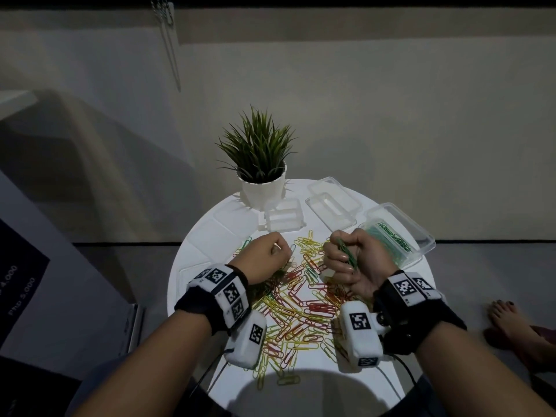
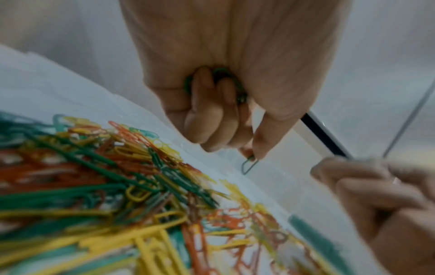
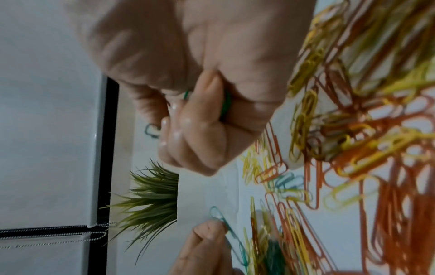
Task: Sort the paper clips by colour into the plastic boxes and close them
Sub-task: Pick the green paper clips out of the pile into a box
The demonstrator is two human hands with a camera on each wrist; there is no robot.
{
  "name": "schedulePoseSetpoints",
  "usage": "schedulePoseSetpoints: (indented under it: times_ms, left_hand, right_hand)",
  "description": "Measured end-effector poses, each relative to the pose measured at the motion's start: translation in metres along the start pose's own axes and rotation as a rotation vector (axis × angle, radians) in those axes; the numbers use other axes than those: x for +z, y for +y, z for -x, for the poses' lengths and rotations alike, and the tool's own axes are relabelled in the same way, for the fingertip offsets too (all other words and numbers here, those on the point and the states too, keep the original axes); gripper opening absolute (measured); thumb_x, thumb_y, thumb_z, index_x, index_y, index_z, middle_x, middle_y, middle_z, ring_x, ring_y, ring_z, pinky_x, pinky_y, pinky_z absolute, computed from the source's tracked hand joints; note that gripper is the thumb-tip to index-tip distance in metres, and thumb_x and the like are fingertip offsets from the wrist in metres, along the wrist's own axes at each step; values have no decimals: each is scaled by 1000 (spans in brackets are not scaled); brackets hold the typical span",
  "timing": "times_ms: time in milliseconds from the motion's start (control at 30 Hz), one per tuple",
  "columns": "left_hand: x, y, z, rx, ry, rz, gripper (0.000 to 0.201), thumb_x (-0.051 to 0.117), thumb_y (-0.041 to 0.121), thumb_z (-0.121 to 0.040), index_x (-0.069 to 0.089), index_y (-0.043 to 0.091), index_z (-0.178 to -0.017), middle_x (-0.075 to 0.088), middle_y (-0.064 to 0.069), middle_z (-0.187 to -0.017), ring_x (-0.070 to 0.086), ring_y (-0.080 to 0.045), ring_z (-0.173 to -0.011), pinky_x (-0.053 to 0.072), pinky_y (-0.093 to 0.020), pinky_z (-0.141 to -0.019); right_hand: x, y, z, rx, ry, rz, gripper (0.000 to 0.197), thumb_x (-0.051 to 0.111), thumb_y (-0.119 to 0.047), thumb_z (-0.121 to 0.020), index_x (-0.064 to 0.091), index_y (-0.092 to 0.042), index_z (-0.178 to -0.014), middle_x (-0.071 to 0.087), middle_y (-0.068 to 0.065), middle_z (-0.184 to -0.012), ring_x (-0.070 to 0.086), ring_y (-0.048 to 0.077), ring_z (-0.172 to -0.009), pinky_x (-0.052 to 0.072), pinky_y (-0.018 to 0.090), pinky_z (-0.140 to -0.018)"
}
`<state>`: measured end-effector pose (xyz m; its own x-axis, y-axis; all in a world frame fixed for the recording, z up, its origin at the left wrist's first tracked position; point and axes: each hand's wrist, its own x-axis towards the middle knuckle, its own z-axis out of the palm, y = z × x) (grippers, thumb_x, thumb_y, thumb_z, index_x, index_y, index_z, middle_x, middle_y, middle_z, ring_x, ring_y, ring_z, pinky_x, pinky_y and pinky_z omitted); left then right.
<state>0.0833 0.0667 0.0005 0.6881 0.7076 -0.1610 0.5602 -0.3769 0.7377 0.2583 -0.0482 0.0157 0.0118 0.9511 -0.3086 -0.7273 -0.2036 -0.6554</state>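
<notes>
left grip (image 1: 266,256): curled, pinching a green clip (image 2: 249,165) at frame centre
right grip (image 1: 352,260): fist round green clips (image 1: 346,254)
pile (image 1: 301,299): lower centre of desk (image 1: 198,266)
boxes (image 1: 397,233): right of centre, one holding greens

Left hand (image 1: 264,255) fisted; right hand (image 1: 355,260) fisted, palm up.

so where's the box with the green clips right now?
Head view: the open plastic box of green clips sits at the round table's far right edge, just beyond the right hand, right of two empty boxes.
</notes>
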Motion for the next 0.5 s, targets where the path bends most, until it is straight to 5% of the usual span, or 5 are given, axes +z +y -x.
schedulePoseSetpoints:
  times_ms: [67,167,267,433,500]
  left_hand:
    - [-3,2,3,-35,17,186,19,46,27,-97,53,15,-83,56,2,-74,48,-13,-63,37,-27,-58]
    - [-6,7,7,-126,-28,770,30,35,20,-95,35,19,-65,30,4,-56,23,-9,-42,17,-19,-40]
    - [-8,9,11,-138,-93,1288,31,32,22,-94,34,18,-63,24,4,-55,17,-5,-36,6,-15,-37]
    - [3,11,7,-218,-26,1093,40,39,35,-102,30,21,-66,22,4,-55,16,-5,-38,10,-14,-32]
    - [6,9,5,-220,-38,991,34,40,32,-102,34,19,-71,31,6,-53,21,-5,-39,16,-15,-32]
  right_hand:
    - [0,5,-5,0,-4,-25,21,37,-26,-85,33,-17,-66,27,-2,-54,22,8,-37,15,10,-33]
    - [7,11,-12,60,2,73,37,40,-37,-94,34,-17,-64,27,0,-53,22,7,-35,17,9,-30]
    - [15,16,-15,114,73,308,39,43,-33,-98,35,-15,-65,23,3,-56,18,7,-34,15,11,-28]
    - [8,8,-13,14,308,914,24,40,-16,-101,56,-12,-82,43,-1,-58,40,6,-39,32,19,-42]
    - [6,7,-13,-26,385,1284,23,43,-17,-99,60,-16,-83,56,-1,-70,51,5,-54,39,21,-56]
